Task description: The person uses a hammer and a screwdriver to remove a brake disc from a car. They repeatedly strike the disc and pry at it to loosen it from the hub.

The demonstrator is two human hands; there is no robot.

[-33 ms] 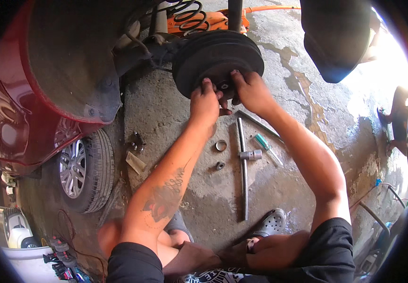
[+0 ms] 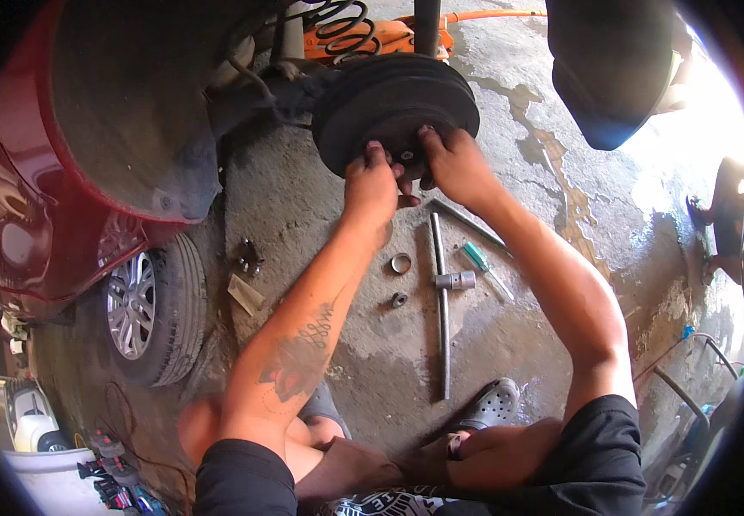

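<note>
A dark round brake drum [image 2: 393, 107] sits on the car's axle at the top middle, its face tilted down toward me. My left hand [image 2: 372, 185] and my right hand [image 2: 459, 169] are both closed at the lower part of the drum, around its raised centre. Both thumbs press on its face, and the other fingers curl underneath, partly hidden. Between the hands shows a small metal stud or nut [image 2: 406, 156]. Below on the concrete lie a metal ring [image 2: 401, 263], a small nut [image 2: 399, 300] and a T-bar socket wrench [image 2: 455, 280].
A green-handled screwdriver [image 2: 477, 256] and another metal bar [image 2: 466, 225] lie near the wrench. Several lug nuts [image 2: 250, 257] rest on the left, by a flat tan piece [image 2: 245, 295]. A wheel [image 2: 157, 310] is under the red bodywork [image 2: 19, 215]. Behind are a coil spring [image 2: 342, 26] and orange jack [image 2: 372, 41].
</note>
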